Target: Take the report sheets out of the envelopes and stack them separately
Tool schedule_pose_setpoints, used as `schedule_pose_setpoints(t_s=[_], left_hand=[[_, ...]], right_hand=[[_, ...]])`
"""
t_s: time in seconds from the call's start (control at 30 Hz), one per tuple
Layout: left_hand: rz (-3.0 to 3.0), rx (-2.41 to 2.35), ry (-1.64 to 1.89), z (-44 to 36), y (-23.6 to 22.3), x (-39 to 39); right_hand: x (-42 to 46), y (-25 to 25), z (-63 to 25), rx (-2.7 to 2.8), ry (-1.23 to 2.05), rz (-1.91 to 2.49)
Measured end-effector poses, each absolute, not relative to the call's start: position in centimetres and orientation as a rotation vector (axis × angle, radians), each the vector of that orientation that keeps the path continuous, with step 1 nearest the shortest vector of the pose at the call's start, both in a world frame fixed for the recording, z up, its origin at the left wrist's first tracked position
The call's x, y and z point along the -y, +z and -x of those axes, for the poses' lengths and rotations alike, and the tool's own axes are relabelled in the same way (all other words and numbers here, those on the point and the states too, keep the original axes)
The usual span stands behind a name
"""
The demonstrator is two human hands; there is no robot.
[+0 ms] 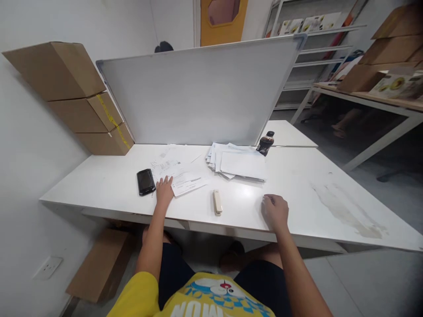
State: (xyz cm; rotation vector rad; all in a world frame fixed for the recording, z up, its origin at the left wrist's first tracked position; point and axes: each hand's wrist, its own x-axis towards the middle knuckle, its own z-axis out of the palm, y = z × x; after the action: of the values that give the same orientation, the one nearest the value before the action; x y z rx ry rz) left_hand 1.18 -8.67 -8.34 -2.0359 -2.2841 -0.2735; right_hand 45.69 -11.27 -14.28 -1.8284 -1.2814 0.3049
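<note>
My left hand point(164, 190) lies flat with its fingers spread, the fingertips at the near edge of some loose printed papers point(187, 179). Just left of it is a black handheld device with a dark screen point(146, 181). My right hand point(276, 211) rests on the right part of the white desk, its fingers curled in; whatever may be inside them is hidden. Between the two hands lies a cream stapler point(217, 202), apart from both. Behind the stapler sits an uneven stack of white papers point(243, 163).
A dark drink bottle point(265, 143) stands behind the paper stack. Along the desk's back edge rises a whiteboard panel point(201, 94). Cardboard boxes point(84, 108) are piled at the left wall, and another box point(99, 264) is on the floor. Stains point(350, 209) mark the desk's right side.
</note>
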Motion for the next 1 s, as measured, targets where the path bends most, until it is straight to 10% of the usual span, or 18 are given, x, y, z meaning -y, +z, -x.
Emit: schedule_pose_setpoints(t_s=[0.4,1.0], left_hand=[[2.065,2.139,-0.514,-1.8,-10.2,21.8],[2.299,2.011,-0.327,3.1,-8.2,18.0]], right_hand=[[11.6,-14.9,-45.8,1.363,0.253,1.766],[11.8,-14.2,-45.6,1.294,0.312,1.781]])
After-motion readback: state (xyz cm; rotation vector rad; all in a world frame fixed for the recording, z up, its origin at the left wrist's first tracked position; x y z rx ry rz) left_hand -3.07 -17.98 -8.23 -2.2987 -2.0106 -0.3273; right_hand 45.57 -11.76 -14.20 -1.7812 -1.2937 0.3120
